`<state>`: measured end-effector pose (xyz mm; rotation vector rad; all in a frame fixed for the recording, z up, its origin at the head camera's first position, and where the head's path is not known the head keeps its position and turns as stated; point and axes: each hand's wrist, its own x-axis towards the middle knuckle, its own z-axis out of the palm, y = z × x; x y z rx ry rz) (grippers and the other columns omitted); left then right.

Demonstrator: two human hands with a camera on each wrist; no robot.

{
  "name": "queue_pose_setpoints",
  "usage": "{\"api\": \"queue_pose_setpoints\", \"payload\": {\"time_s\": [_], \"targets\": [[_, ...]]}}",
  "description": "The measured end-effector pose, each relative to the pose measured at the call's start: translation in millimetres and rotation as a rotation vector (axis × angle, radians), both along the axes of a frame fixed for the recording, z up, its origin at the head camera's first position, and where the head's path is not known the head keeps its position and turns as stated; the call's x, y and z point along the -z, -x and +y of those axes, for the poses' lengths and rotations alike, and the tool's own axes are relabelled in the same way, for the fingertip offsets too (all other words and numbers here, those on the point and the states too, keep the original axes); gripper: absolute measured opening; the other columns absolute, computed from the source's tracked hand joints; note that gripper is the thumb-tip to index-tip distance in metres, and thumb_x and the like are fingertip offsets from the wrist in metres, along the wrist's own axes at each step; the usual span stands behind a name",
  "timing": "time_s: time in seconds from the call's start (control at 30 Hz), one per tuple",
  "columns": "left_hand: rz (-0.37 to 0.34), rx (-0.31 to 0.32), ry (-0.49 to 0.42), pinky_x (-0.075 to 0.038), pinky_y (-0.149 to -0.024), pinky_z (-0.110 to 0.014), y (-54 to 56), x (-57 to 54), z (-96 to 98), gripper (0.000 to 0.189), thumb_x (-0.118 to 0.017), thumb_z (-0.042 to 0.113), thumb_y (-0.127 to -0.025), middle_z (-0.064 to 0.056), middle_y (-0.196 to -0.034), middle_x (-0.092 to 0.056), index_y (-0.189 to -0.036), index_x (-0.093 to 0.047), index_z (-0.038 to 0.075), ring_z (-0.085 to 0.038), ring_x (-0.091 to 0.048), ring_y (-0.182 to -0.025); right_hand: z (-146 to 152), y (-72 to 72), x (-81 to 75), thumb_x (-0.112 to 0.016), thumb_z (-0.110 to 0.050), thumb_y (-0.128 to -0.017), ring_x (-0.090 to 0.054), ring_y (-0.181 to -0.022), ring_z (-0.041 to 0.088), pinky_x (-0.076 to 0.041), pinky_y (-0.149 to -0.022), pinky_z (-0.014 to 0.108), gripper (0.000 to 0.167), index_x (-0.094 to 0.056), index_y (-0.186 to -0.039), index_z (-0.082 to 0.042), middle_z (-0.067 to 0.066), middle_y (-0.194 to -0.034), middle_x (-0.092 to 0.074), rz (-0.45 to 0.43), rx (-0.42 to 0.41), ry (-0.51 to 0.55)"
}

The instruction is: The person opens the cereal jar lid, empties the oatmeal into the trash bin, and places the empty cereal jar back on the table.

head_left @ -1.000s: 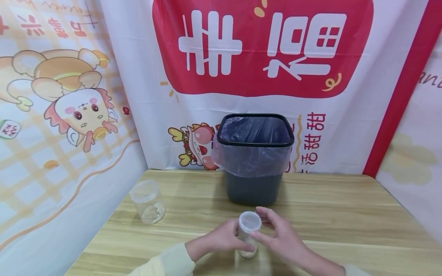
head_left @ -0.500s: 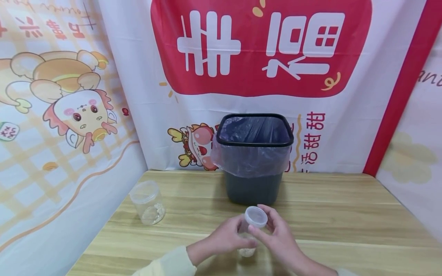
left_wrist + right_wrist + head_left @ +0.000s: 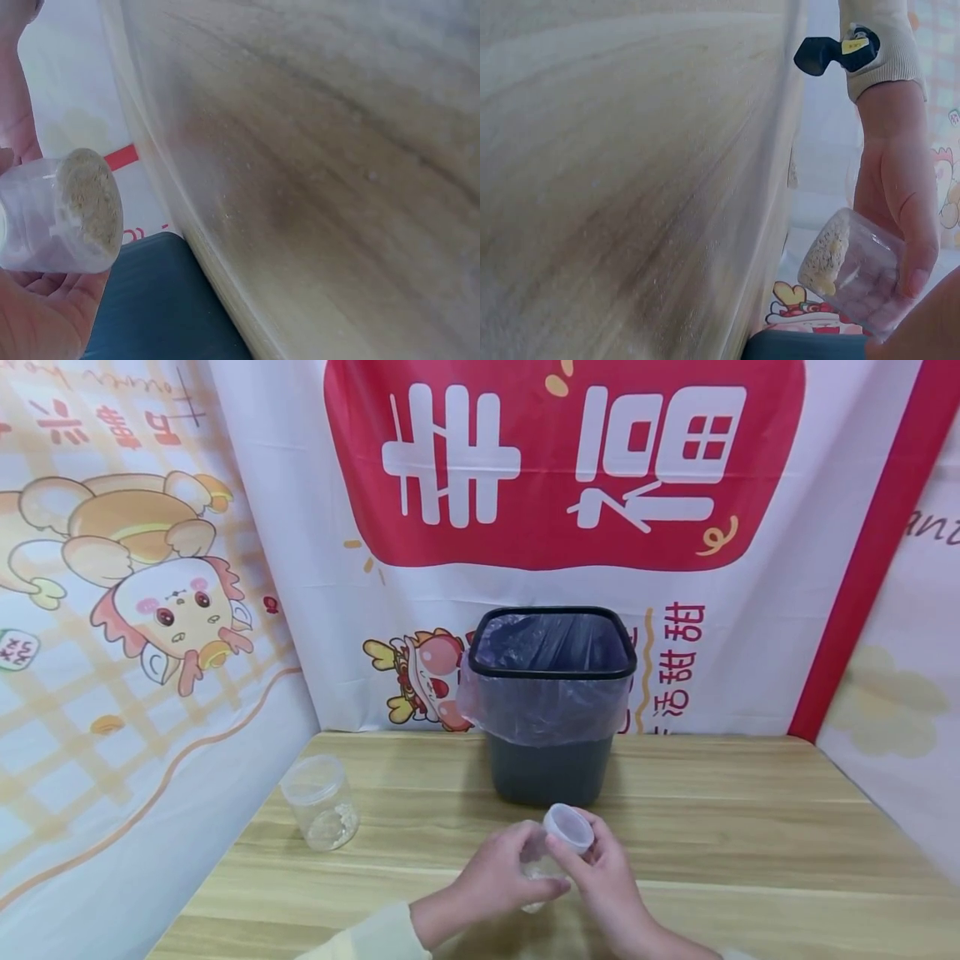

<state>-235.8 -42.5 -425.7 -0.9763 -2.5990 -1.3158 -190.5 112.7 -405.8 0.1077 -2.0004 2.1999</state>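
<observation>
A small clear jar point(image 3: 537, 857) with a translucent white lid point(image 3: 568, 828) is held tilted over the table's near middle, its top leaning to the right. My left hand point(image 3: 498, 872) grips the jar's body. My right hand point(image 3: 603, 868) pinches the lid's rim between thumb and fingers; whether the lid is loose from the jar cannot be told. Pale tan flakes point(image 3: 94, 202) lie at the jar's bottom in the left wrist view. In the right wrist view, dark specks show among these contents point(image 3: 826, 259).
A second, larger clear container point(image 3: 321, 802) with a few pale bits stands at the left. Behind the hands is a dark bin point(image 3: 551, 768) lined with a thin plastic bag point(image 3: 551, 710). The wooden table point(image 3: 750, 827) meets printed cloth walls.
Both hands have lifted the jar off the table and tipped it, its lid end moving right and slightly up. The bin and larger container have stayed in place.
</observation>
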Motion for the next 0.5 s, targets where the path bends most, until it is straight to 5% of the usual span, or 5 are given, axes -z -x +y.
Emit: {"api": "queue_pose_setpoints", "payload": {"time_s": [0.5], "targets": [[0.158,-0.033,0.066,-0.045,-0.062,-0.016,-2.3,-3.5,3.8,0.049,-0.080,0.053,-0.074,0.009,-0.082,-0.059,-0.100,-0.064,0.014,-0.003,-0.053,-0.072,3.3,0.8,0.0,-0.068,-0.010,-0.090,-0.060,-0.098,0.013,-0.049,-0.083,0.024,0.044,-0.048,-0.127,0.002,0.009,-0.110,-0.064,-0.020,0.040,0.043]]}}
